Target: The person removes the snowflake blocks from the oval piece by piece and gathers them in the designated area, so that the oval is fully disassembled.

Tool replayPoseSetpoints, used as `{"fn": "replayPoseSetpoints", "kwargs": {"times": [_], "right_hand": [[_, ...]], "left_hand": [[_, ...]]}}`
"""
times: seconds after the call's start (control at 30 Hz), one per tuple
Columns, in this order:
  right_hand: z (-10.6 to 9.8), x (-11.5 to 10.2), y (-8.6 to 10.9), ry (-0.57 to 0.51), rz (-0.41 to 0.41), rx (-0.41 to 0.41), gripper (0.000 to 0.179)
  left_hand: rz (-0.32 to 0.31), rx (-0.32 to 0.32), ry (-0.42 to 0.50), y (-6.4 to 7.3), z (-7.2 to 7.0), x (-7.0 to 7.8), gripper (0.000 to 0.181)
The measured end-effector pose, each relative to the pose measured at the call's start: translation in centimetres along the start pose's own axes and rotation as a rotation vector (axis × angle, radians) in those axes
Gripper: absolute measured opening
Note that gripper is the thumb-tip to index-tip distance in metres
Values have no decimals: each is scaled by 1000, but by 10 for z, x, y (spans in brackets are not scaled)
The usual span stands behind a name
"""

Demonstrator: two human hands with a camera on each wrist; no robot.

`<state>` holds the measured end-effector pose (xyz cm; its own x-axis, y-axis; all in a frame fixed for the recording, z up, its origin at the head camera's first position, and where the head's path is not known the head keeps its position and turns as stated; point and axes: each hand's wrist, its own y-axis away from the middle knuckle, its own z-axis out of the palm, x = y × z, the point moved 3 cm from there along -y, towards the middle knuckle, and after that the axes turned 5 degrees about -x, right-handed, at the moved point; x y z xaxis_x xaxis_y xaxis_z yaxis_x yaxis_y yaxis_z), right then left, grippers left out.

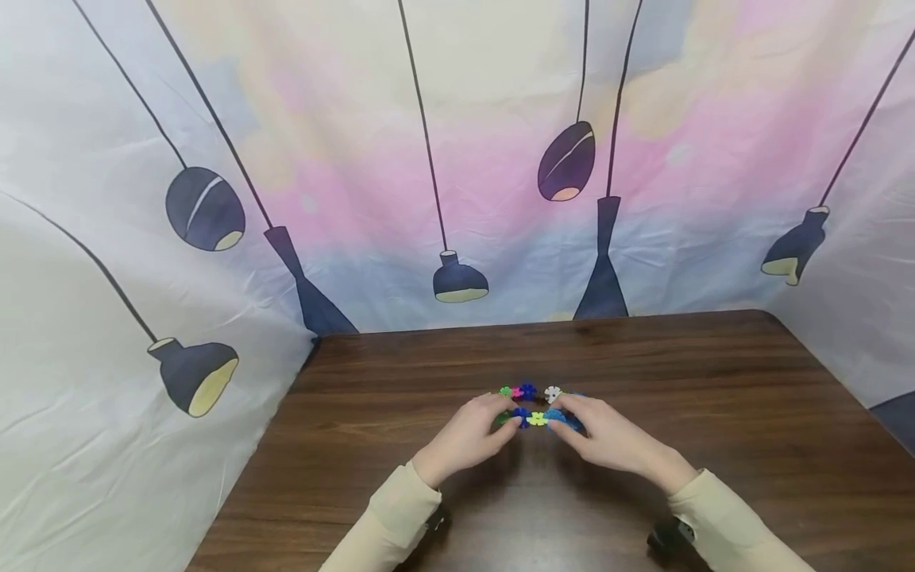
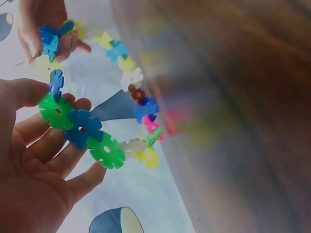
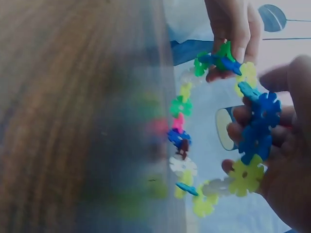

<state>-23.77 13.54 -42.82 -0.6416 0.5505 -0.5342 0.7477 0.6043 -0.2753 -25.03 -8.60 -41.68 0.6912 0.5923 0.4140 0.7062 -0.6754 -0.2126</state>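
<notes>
A ring of interlocking flower-shaped plastic discs (image 1: 538, 419) is held between both hands over the table. Its discs are green, blue, yellow, white, pink and brown. My left hand (image 1: 468, 433) grips the ring's left side. In the left wrist view, the thumb lies near a blue disc (image 2: 56, 85), and the fingers sit behind a green disc (image 2: 56, 111) and its blue neighbour. On the right side my right hand (image 1: 611, 433) holds the ring, its fingers behind two blue discs (image 3: 256, 141) in the right wrist view. The ring's far side (image 3: 181, 106) hangs free of the fingers.
A dark brown wooden table (image 1: 357, 445) spreads beneath the hands, its surface faintly reflecting the discs. Behind and beside it hangs a pastel cloth (image 1: 500, 103) printed with dark pendant lamps. Dark devices (image 1: 668, 536) show beneath the light sleeves.
</notes>
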Motion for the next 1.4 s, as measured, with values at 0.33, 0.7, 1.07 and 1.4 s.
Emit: {"fn": "replayPoseSetpoints", "kwargs": {"times": [0.33, 0.7, 1.07, 1.4], "right_hand": [[-6, 0, 0, 6, -70, 5, 16], [-11, -5, -2, 94, -112, 36, 40], [-16, -9, -2, 214, -196, 162, 41], [-20, -6, -2, 213, -186, 197, 34]], "left_hand": [[-32, 0, 79, -1, -8, 2, 27], [22, -35, 89, -3, -10, 5, 23], [12, -29, 125, -4, -12, 10, 36], [8, -24, 185, -5, -12, 10, 30]]}}
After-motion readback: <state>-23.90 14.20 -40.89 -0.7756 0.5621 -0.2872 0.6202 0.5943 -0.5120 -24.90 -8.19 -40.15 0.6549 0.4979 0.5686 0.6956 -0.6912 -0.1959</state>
